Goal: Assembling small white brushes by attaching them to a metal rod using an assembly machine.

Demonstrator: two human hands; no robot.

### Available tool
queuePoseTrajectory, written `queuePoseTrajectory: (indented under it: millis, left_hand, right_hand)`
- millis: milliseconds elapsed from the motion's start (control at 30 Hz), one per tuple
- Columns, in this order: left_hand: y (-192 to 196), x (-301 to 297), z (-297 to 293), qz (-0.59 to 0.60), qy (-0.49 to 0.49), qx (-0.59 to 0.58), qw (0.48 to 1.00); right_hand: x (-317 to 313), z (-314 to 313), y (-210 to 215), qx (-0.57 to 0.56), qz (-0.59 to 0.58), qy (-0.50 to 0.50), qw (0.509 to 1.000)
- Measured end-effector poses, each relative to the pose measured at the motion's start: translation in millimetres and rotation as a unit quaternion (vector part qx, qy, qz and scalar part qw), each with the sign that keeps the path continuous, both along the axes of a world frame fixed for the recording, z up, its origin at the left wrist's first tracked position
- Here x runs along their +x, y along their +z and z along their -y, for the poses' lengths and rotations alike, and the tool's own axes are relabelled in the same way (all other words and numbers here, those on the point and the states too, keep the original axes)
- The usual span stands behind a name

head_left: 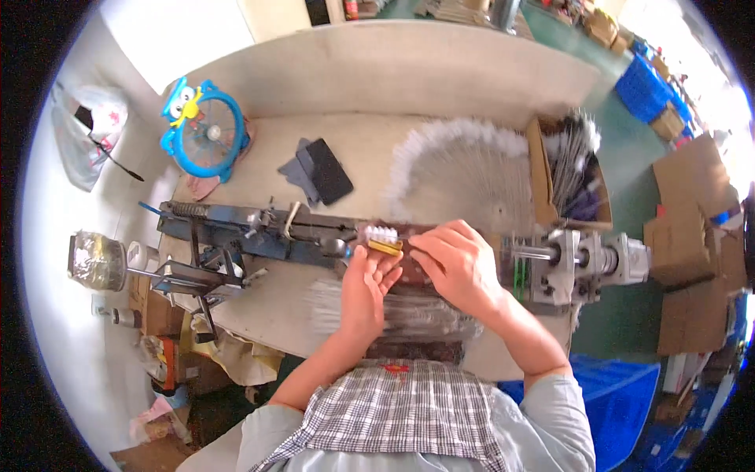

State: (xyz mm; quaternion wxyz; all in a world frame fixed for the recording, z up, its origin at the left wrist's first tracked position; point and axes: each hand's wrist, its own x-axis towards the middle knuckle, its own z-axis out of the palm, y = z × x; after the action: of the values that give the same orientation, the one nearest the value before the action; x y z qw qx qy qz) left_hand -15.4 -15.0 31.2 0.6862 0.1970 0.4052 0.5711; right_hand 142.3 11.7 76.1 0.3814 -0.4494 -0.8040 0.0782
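Observation:
A small brush (382, 234) with white bristles lies level in front of me, its tip over a yellow metal-looking piece (385, 248). My right hand (464, 263) is closed in a pinch at the brush's right end, where a thin stem shows faintly. Just below the yellow piece is my left hand (366, 295), palm turned inward, fingers apart and loosely bent. Its fingertips come close to the yellow piece; whether they bear it I cannot tell. Under both hands lies a blurred bundle of thin wire stems (421, 315).
A long metal machine (307, 228) crosses the bench, its shafts and clamps (562, 263) at right. Beyond lie fanned white-tipped wire brushes (464, 145), a box (539, 177) of more brushes, a dark phone (328, 171) and a blue fan (208, 134). A blue crate (613, 401) stands lower right.

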Motion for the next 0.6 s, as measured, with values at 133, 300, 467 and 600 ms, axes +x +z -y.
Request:
queuePoseTrajectory:
  millis: [133, 300, 467, 600]
  left_hand:
    - [-5.5, -25.5, 18.9, -0.038, -0.013, -0.030, 0.999]
    - [-75.3, -153.2, 43.8, -0.090, 0.212, -0.071, 0.971]
    - [-119.3, -342.7, 104.7, -0.034, 0.504, -0.063, 0.861]
    - [-88.1, -366.7, 104.7, -0.189, 0.532, -0.184, 0.804]
  right_hand:
    - [12.0, 14.2, -14.3, -0.076, -0.013, 0.034, 0.996]
    - [29.3, 36.2, -65.3, -0.191, 0.122, 0.047, 0.973]
    - [28.2, 37.7, -69.1, -0.278, 0.183, 0.073, 0.940]
    - [34.1, 32.0, -67.8, -0.270, 0.174, 0.039, 0.946]
